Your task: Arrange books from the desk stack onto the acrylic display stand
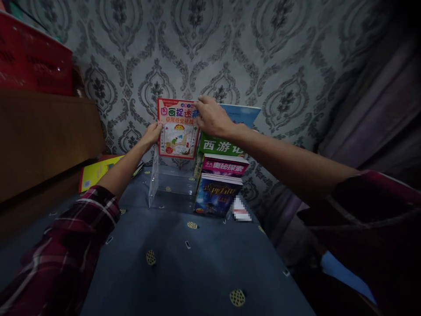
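Observation:
A red-bordered picture book (179, 138) stands upright at the back of a clear tiered book stand (171, 184). My left hand (153, 134) grips its left edge. At its top right corner, my right hand (212, 117) closes on the same book, fingers over the edge. Beside it, on the stand's right half, a blue-topped book (245, 115) and a green book (219, 146) rise behind a pink book (223, 166). In front of those leans a dark blue book (217, 197). My right forearm hides part of the taller books.
A yellow book (98, 173) lies at the left, partly behind my left forearm. A brown wooden cabinet (49, 131) carries a red box (36, 57). Patterned wallpaper backs the blue tablecloth (187, 272); a curtain (329, 145) hangs at the right. A blurred white item (240, 210) lies by the stand.

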